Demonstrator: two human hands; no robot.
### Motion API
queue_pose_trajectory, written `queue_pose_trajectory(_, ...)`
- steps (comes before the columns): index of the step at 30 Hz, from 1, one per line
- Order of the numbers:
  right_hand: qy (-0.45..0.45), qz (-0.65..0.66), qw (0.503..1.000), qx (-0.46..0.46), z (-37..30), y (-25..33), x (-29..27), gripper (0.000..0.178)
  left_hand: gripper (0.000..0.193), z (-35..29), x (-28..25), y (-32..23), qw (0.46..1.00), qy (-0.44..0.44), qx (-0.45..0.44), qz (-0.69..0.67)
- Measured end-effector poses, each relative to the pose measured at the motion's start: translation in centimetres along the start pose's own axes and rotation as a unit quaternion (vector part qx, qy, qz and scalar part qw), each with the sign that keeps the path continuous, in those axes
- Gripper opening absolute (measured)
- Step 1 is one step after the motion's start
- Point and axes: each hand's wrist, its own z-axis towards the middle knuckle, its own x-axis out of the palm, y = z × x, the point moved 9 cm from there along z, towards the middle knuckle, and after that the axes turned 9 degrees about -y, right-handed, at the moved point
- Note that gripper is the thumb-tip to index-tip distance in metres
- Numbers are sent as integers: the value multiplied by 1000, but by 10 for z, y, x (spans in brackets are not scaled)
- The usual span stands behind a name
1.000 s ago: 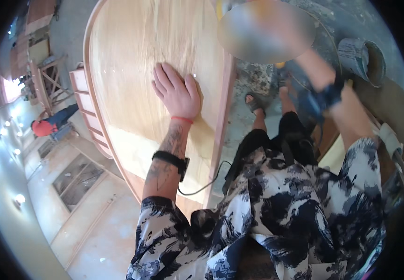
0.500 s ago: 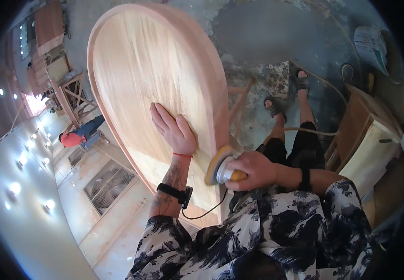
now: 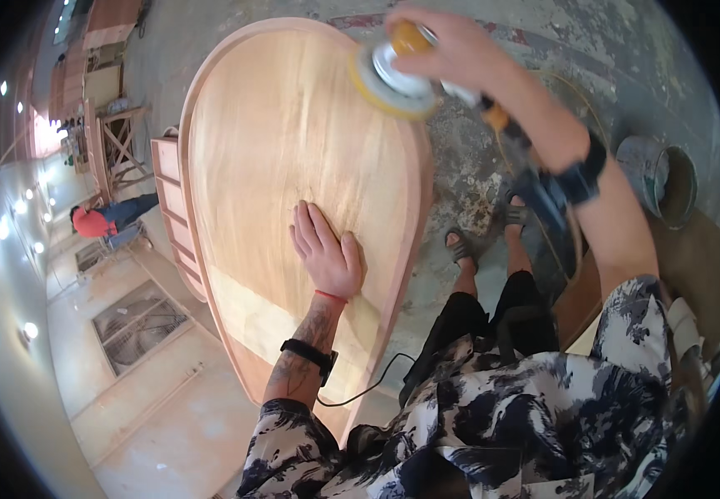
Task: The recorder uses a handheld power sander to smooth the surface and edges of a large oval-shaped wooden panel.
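Note:
A large rounded wooden panel (image 3: 252, 141) with a raised pinkish rim stands before me. My left hand (image 3: 329, 256) lies flat on its pale inner face, fingers stretched out. Up at the far right part of the rim, my right hand (image 3: 451, 50) grips a round orbital sander (image 3: 389, 79) with a yellow pad edge and a silver body. The sander's pad is at the outer edge of the rim; whether it touches cannot be made out because of motion blur. A hose fitting trails from the sander beside my right forearm.
Left of the panel is a wooden frame with slats (image 3: 175, 220). A person in a red top (image 3: 94, 223) is farther left, near a wooden trestle (image 3: 123, 150). A bucket (image 3: 672, 183) lies at the right, and a thin hose (image 3: 589, 108) runs over the worn floor.
My right hand has carried the sander from the near right side of the rim up to its far right part. My left hand stays flat on the panel as the view shifts.

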Motion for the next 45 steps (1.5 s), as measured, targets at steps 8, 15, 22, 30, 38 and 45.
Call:
queue_pose_trajectory(8, 186, -271, 943, -41, 35, 24, 45, 49, 71, -10, 19, 4, 999, 8, -35, -18)
queue_pose_trajectory(15, 284, -262, 908, -161, -188, 88, 38, 48, 72, -11, 15, 7, 999, 7, -29, -45)
queue_pose_trajectory(22, 201, -219, 945, -138, -144, 77, 23, 45, 72, -6, 14, 6, 997, 24, -59, -45)
queue_pose_trajectory(30, 214, -226, 950, -29, 77, 7, 54, 52, 72, -1, 10, 4, 995, 59, -61, -45)
queue_pose_trajectory(38, 295, -283, 910, -69, 197, 9, 167, 52, 69, -14, 14, -18, 994, 73, -64, -58)
queue_pose_trajectory(45, 285, -181, 938, -76, 161, -15, 94, 54, 68, -15, 13, -25, 992, 77, -67, -75)
